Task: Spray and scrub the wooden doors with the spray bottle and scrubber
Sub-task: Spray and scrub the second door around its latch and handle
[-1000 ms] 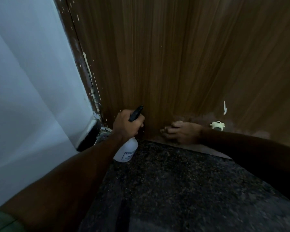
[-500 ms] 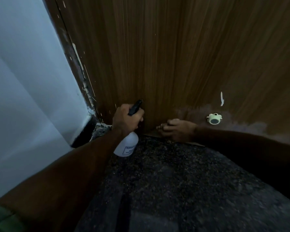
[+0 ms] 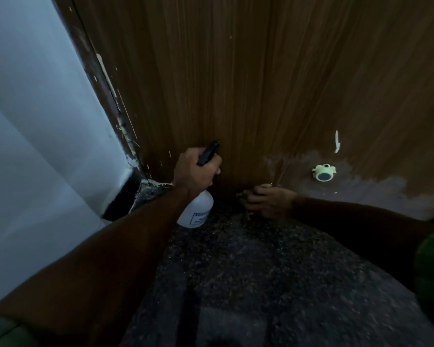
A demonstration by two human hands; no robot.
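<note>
Gripping the spray bottle [image 3: 197, 211], left hand [image 3: 194, 171] faces wooden door [image 3: 236, 83].

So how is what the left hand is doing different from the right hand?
The left hand is raised and holds a white spray bottle; the right hand is down at the door's bottom edge. The left hand's bottle shows plainly; what the right hand grips is too dark to make out. Both are close to the door.

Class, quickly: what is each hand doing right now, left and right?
Left hand: closed round the neck of the spray bottle.
Right hand: fingers curled low against the wooden door, apparently on the scrubber, which is barely visible.
</note>
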